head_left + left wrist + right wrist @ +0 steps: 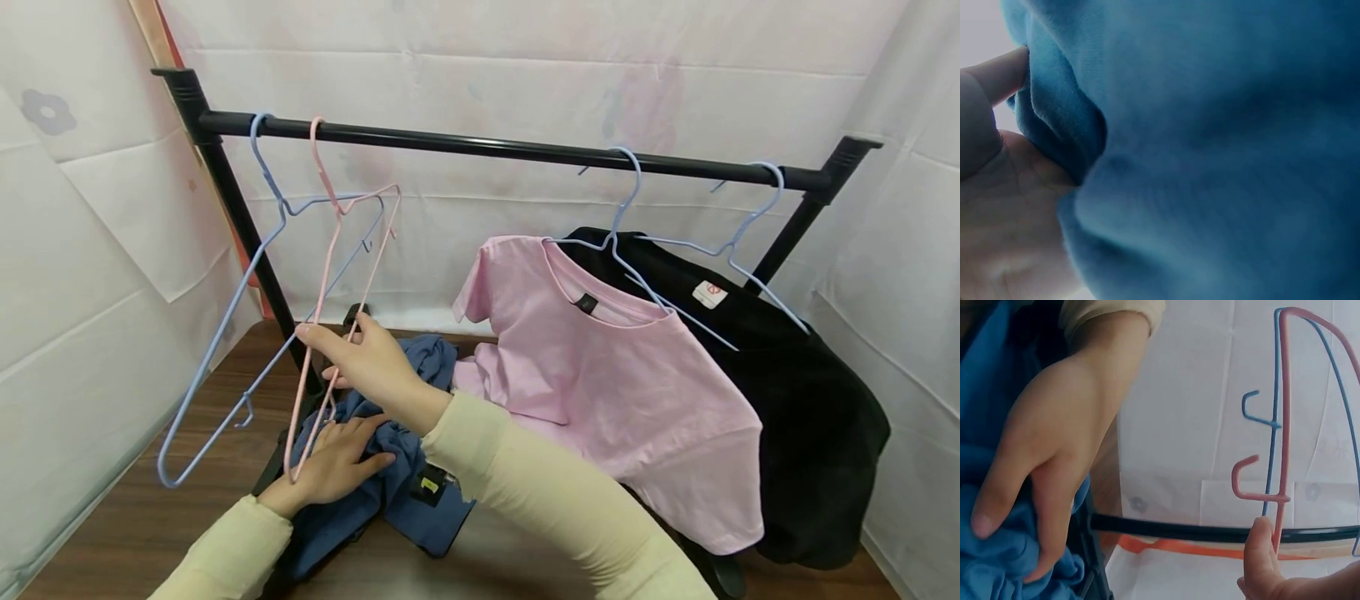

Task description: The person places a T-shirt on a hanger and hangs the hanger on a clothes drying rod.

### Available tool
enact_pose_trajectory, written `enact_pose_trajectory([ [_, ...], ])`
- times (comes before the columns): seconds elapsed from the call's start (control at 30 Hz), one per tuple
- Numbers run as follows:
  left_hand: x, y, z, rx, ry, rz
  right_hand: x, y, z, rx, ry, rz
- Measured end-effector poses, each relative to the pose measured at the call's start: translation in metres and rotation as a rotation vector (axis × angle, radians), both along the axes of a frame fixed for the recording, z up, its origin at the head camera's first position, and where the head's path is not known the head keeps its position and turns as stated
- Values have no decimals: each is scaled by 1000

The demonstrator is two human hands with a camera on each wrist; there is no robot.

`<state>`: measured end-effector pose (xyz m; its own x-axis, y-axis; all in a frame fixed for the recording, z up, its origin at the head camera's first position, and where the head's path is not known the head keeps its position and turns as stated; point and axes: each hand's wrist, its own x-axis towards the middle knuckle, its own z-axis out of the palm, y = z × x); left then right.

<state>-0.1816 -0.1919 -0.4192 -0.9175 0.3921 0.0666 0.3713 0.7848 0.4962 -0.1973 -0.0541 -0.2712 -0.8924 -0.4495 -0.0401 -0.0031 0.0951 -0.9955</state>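
Note:
A pink hanger (pixel 324 283) hangs from the rack's bar near its left end. My right hand (pixel 382 371) holds this hanger by its wires, thumb on the left side and fingers by the right one. Below it, my left hand (pixel 337 462) grips a crumpled blue garment (pixel 435 521) that has a black tag with a yellow mark. Blue cloth (pixel 1210 150) fills most of the left wrist view; there the left fingers are hidden behind its folds. In the right wrist view, a right fingertip touches the pink hanger (pixel 1284 425) below its small hook.
A light blue hanger (pixel 217 333) hangs bare to the left. Toward the right, a pink T-shirt (pixel 600 375) and a black garment (pixel 817 433) hang on blue hangers from the black rack bar (pixel 465 143). White cloth (pixel 487 83) lines the back, above a brown wooden surface (pixel 202 425).

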Motion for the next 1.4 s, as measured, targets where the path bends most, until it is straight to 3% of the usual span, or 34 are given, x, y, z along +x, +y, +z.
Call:
enact_pose_trajectory([
  [0.27,1,3,0,-58,193,-41,-7,9,-2,-24,-31,-27],
  [0.37,2,4,2,-39,154,-30,-7,11,-2,-16,-51,-47],
  [0.57,1,4,6,18,-43,24,-9,17,-2,-27,-41,-57],
  [0.7,0,3,5,39,-99,42,-11,23,-2,-32,-10,-28],
  [0.97,0,0,2,36,-63,28,-13,36,1,-57,-16,-22],
  [1.4,-1,1,0,10,-93,43,-12,64,9,-70,49,-32],
])
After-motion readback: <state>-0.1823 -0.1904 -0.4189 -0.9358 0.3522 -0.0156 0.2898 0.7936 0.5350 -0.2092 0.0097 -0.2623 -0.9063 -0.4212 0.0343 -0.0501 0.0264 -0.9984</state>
